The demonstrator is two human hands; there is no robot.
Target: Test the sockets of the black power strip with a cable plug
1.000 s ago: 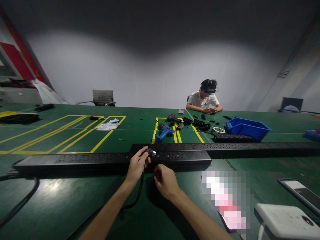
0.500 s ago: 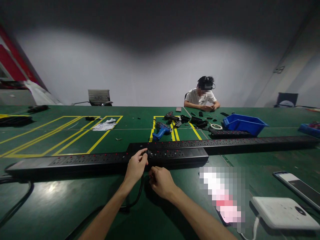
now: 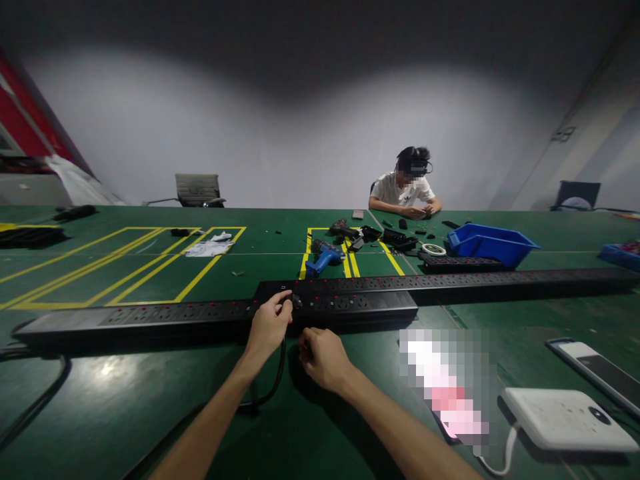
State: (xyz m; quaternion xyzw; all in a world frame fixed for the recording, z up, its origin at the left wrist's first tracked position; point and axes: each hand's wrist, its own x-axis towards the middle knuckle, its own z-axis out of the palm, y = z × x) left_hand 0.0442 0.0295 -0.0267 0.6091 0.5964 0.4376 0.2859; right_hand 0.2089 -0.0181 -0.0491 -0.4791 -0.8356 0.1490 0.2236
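Plug (image 3: 297,302) in left hand (image 3: 270,321), over power strip (image 3: 213,319)

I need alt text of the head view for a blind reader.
The left hand holds a black plug at a long power strip on a green table; the right hand, curled, is near it. Another person sits across.

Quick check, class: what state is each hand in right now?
Left hand: closed, holding a black plug.
Right hand: curled closed; whether anything is inside cannot be told.
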